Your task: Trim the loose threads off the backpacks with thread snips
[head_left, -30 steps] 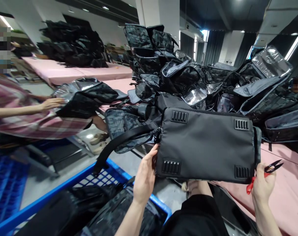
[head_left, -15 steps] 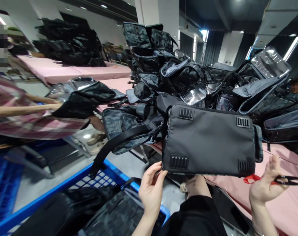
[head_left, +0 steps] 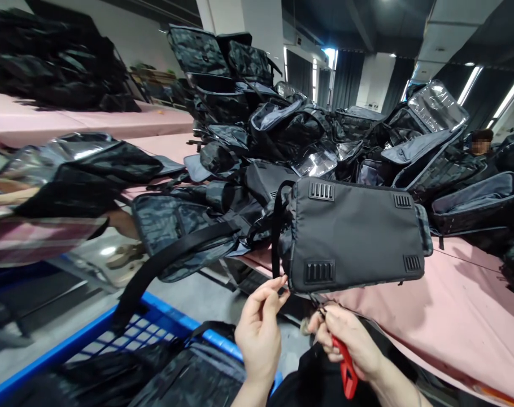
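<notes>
Your left hand [head_left: 259, 330] pinches the gray bag [head_left: 354, 234] at its lower corner while your right hand [head_left: 345, 339] grips red-handled snips [head_left: 347, 370] just beneath it.

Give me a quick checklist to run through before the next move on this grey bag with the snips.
1. Left hand pinching at the lower left corner of the grey bag: ok.
2. Right hand at the bag's bottom edge, holding the red-handled snips: ok.
3. Snip blades visible: not ok, hidden behind the fingers.
4. Thread being cut in sight: cannot tell.
5. Bag resting on the pink table: ok.
6. Black strap clear of the cutting spot: ok, it hangs at the bag's left side.
</notes>
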A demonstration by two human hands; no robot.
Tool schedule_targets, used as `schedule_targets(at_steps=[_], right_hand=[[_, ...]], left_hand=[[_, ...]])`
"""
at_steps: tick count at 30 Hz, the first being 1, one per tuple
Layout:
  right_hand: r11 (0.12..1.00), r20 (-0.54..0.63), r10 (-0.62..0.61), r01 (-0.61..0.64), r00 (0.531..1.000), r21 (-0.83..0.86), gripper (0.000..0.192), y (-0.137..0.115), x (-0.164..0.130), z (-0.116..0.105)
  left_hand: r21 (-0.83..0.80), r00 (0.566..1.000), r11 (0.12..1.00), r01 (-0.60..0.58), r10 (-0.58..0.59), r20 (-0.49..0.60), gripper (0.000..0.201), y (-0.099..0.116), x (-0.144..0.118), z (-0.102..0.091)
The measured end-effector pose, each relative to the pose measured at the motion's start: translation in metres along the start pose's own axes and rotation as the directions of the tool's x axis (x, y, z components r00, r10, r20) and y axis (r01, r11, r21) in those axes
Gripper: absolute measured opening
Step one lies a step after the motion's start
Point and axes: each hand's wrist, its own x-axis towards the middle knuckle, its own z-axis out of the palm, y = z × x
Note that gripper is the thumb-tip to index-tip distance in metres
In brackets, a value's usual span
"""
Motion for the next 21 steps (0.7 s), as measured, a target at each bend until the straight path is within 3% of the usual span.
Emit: schedule_targets(at_steps=[4,7,9,11,12,13,15,17,18,21], right_hand=[[0.988,0.068,0.036,-0.046,0.997,0.146,0.037,0.012,0.013,-0.002],[0.984,0.035,-0.097,0.09,0.995,0.156,0.037,0.013,0.013,-0.005],[0.968,-0.011,-0.203,0.203,0.979,0.148,0.038,0.012,0.009,-0.009],[0.949,-0.058,-0.269,0.274,0.962,0.158,0.038,0.011,0.003,-0.014],[0.94,-0.078,-0.286,0.296,0.955,0.171,0.039,0.011,0.0,-0.017],[0.93,-0.103,-0.303,0.317,0.947,0.184,0.039,0.011,-0.004,-0.02],[0.905,-0.181,-0.342,0.375,0.922,0.2,0.038,0.014,-0.01,-0.027],[0.876,-0.326,-0.389,0.456,0.862,0.16,0.038,0.018,-0.015,-0.035],[0.857,-0.421,-0.413,0.502,0.807,0.121,0.038,0.02,-0.016,-0.04],[0.762,-0.71,-0.448,0.647,0.543,0.013,0.038,0.022,-0.02,-0.063]], left_hand=[[-0.173,0.994,0.979,0.11,-0.106,0.032,0.021,0.011,-0.001,0.003],[-0.27,0.989,0.955,0.125,-0.098,0.113,0.033,0.012,-0.003,0.0],[-0.247,0.976,0.964,0.098,-0.044,0.214,0.039,0.009,-0.005,-0.003],[-0.097,0.947,0.995,-0.012,0.043,0.318,0.033,0.004,-0.005,-0.003],[0.025,0.925,0.992,-0.121,0.103,0.367,0.038,0.002,-0.004,-0.002],[0.157,0.892,0.953,-0.26,0.175,0.416,0.049,-0.001,-0.002,0.001],[0.376,0.806,0.764,-0.525,0.304,0.509,0.063,-0.006,0.006,0.009],[0.467,0.732,0.58,-0.667,0.394,0.556,0.059,-0.01,0.017,0.017],[0.485,0.712,0.531,-0.694,0.409,0.571,0.056,-0.012,0.024,0.02],[0.517,0.729,0.524,-0.676,0.376,0.572,0.057,-0.021,0.04,0.018]])
